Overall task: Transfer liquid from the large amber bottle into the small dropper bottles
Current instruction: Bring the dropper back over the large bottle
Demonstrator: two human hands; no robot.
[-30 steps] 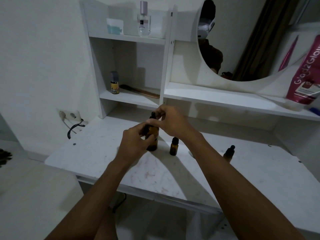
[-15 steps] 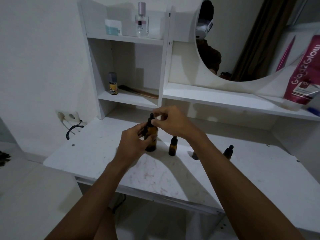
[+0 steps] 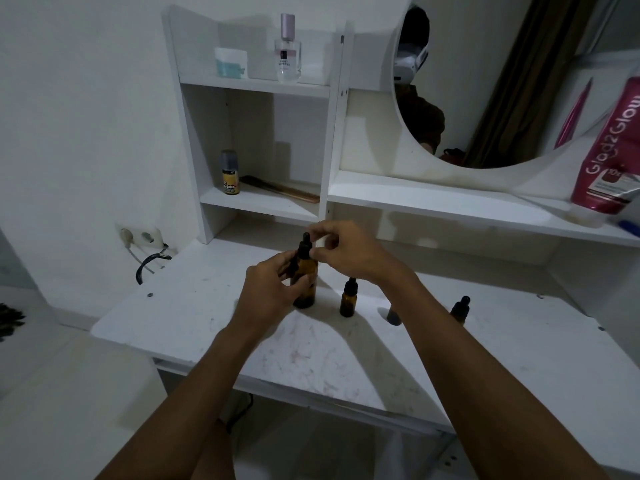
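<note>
- I see the large amber glass bottle point(image 3: 307, 276) standing straight up on the white counter point(image 3: 207, 306), near the back and just in front of the white shelf unit point(image 3: 263, 206).
- It is round and tall, made of brown see-through glass. It has a black dropper cap point(image 3: 304, 247) with a soft rubber tip on top.
- The cap sits on the bottle's neck. I cannot tell if it is screwed tight or loose.
- My left hand point(image 3: 270, 291) holds the bottle by its body. Its fingers point(image 3: 278, 265) are curled round the glass on the left, and the thumb is on the front.
- My right hand point(image 3: 349, 252) is up at the top of the bottle. Its fingers point(image 3: 323, 227) pinch the black cap, one at the rubber tip and the thumb lower down.
- A small amber dropper bottle point(image 3: 347, 301) with a black top stands on the counter just to the right of the big one, not touching it.
- A second small amber bottle point(image 3: 460, 308) peeks out from behind my right arm, well apart from the first.
- Between those two is a dark little thing point(image 3: 394, 315), mostly hidden by my arm. I cannot tell what it is.
- On the shelves are a clear perfume bottle point(image 3: 288, 55), a little can with a yellow label point(image 3: 230, 174) and a brown comb point(image 3: 282, 194).
</note>
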